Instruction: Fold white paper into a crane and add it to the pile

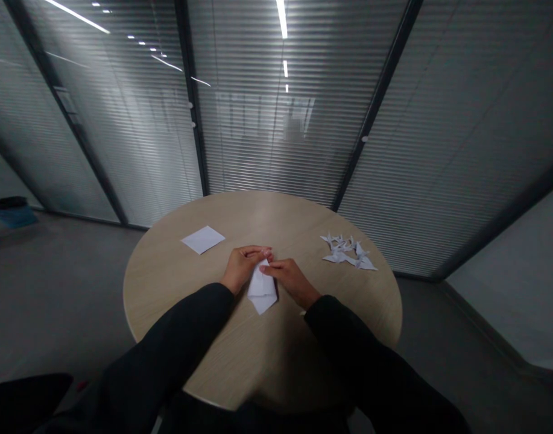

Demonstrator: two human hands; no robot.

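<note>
A partly folded white paper (pixel 262 291) lies on the round wooden table (pixel 204 301) between my hands, its point toward me. My left hand (pixel 242 265) rests over its far end, fingers curled and pinching the top edge. My right hand (pixel 289 278) holds the paper's right side, fingertips meeting the left hand's at the top. Both arms wear dark sleeves.
A flat white square sheet (pixel 202 239) lies at the table's far left. Several folded white paper figures (pixel 347 251) are heaped at the far right. Glass walls with blinds stand behind the table. Grey floor surrounds it.
</note>
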